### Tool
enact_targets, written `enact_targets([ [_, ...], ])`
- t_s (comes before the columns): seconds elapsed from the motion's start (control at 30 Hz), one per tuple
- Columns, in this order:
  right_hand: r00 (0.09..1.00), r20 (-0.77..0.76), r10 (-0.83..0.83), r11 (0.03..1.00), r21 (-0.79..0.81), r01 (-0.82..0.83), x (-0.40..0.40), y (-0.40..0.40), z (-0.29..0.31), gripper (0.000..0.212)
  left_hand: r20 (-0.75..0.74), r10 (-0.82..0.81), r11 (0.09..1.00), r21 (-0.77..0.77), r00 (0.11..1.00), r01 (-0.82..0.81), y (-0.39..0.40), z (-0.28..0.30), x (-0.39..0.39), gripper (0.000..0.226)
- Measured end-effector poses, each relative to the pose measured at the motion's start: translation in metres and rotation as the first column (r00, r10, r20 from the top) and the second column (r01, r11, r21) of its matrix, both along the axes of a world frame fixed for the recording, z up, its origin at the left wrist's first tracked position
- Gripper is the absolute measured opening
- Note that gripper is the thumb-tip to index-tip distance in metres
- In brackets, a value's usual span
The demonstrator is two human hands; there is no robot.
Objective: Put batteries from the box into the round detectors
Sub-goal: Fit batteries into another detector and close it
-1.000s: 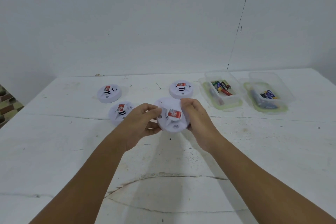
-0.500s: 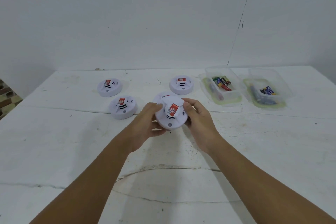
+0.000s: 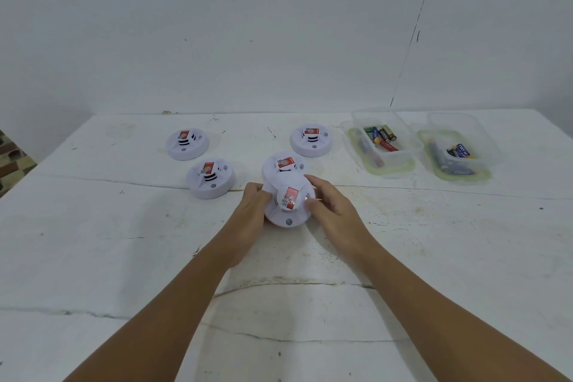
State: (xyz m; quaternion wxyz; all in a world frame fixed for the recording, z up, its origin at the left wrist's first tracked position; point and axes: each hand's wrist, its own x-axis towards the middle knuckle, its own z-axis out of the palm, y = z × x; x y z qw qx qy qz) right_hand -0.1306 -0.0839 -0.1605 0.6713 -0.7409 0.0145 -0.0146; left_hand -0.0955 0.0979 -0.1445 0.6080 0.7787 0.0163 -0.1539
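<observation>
I see the white table (image 3: 124,257) first. The held detector (image 3: 288,203) now sits lower than half a second ago, tipped toward me, uncovering another detector (image 3: 283,164) just behind it. Right of the held detector, well apart, the battery box (image 3: 383,141) has not moved. My left hand (image 3: 251,211) and right hand (image 3: 331,211) still grip its rim; the base, I think, touches the table.

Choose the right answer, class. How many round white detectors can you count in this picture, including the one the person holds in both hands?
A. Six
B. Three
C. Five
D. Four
C: the left hand and right hand hold one detector, another sits just behind it, and three more lie on the table.
</observation>
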Motion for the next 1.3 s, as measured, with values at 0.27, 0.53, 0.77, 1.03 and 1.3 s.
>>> enact_targets([
  [0.27, 0.995, 0.062, 0.082, 0.964, -0.258, -0.063, -0.011, 0.0, -0.002, 0.064, 0.299, -0.059, 0.992, 0.123, 0.953, 0.023, -0.005, -0.003, -0.015, 0.024],
  [0.53, 0.985, 0.012, 0.173, 0.883, -0.445, -0.15, -0.01, 0.001, -0.003, 0.08, 0.534, -0.2, 0.867, 0.487, 0.821, -0.105, 0.005, -0.025, -0.005, 0.021],
  [0.77, 0.974, 0.009, 0.225, 0.876, -0.44, -0.199, -0.007, 0.002, -0.007, 0.107, 0.712, -0.436, 0.736, 0.634, 0.551, -0.237, 0.014, -0.052, 0.001, 0.006],
  [1.03, 0.973, 0.02, 0.229, 0.875, -0.443, -0.197, -0.006, 0.002, -0.01, 0.11, 0.758, -0.459, 0.732, 0.619, 0.465, -0.286, 0.015, -0.051, 0.003, 0.007],
  [1.3, 0.978, 0.031, 0.204, 0.868, -0.467, -0.166, -0.004, 0.001, -0.017, 0.109, 0.552, -0.141, 0.867, 0.469, 0.822, -0.166, 0.009, -0.043, -0.002, 0.01],
])
